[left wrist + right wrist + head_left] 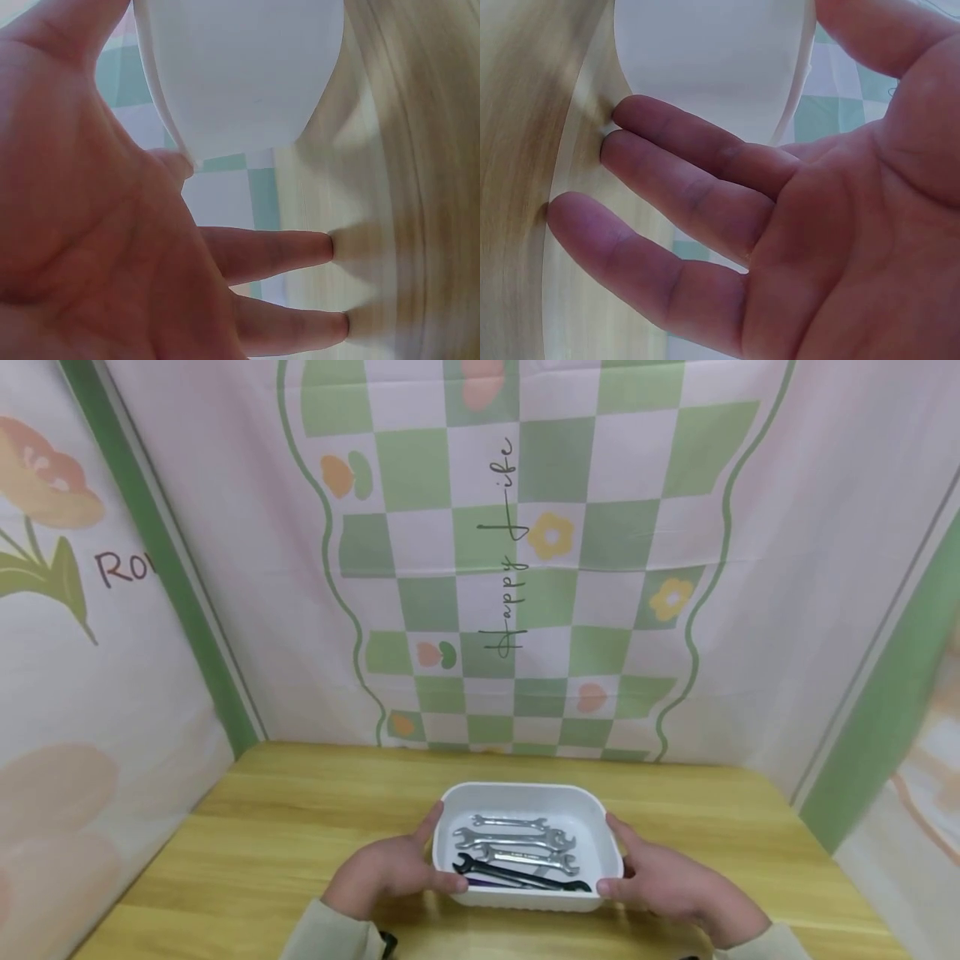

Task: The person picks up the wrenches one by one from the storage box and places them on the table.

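Note:
A white plastic bin (525, 900) stands at the near middle of the wooden table. Inside lie several open-ended wrenches: a small silver wrench (510, 821) at the back, two larger silver wrenches (513, 839), and a black wrench (517, 872) at the front. Beside the black one shows a purple strip (486, 883), mostly hidden by the front wall. My left hand (397, 866) touches the bin's left end, thumb at the near corner, fingers spread. At the right end my right hand (663, 881) touches likewise. Both wrist views show straight fingers reaching down to the tabletop.
The wooden table (315, 802) extends behind and to both sides of the bin. A checkered, flower-printed cloth (517, 585) hangs along its back edge. Printed cloth walls with green bands (161, 560) stand at left and right.

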The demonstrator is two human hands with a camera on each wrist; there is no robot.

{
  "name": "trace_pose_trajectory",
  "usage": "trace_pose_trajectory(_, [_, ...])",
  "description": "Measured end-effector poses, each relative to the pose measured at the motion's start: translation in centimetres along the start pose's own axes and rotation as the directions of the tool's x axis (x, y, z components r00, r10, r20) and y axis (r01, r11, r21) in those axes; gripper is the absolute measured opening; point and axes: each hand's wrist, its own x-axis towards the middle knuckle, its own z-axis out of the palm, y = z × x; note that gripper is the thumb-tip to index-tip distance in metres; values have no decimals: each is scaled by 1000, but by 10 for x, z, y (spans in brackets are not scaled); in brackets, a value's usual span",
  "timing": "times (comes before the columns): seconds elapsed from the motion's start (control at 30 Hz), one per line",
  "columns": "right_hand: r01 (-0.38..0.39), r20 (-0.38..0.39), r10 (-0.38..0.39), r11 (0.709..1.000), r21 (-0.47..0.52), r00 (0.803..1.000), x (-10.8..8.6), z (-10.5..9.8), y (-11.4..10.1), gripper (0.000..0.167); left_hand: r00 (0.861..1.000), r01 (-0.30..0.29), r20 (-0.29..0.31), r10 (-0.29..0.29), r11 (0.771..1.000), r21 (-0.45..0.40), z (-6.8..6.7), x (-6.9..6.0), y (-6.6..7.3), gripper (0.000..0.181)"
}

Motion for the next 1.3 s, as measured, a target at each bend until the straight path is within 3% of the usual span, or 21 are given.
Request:
trace_pose_trajectory(0.3, [9,-16,-10,1000,-27,1000,2,-11,3,98,1000,-13,-3,13,1000,3,-2,0,0,127])
trace_pose_trajectory(0.57, [-67,-144,93,983,173,985,7,-51,2,77,1000,0,-2,0,1000,7,2,-1,-4,127])
trace_pose_trajectory(0.7, [-30,-153,78,955,297,985,12,-75,6,67,1000,-9,-2,9,1000,13,1,1,-4,128])
trace_pose_trajectory(0.9, [89,-63,-66,862,499,996,21,-99,10,48,1000,-10,1,10,1000,-1,-1,1,-4,130])
trace_pose_trajectory(1.03, [106,66,-178,804,585,982,31,-109,2,49,1000,-8,0,8,1000,-3,-2,-1,-5,130])
trace_pose_trajectory(1.17, [109,160,-245,805,583,956,43,-114,-7,45,1000,-13,4,13,1000,-15,-1,-2,-5,128])
trace_pose_trajectory(1.3, [71,230,-242,819,570,943,55,-116,-18,44,1000,-18,10,19,999,-40,-2,-1,-2,128])
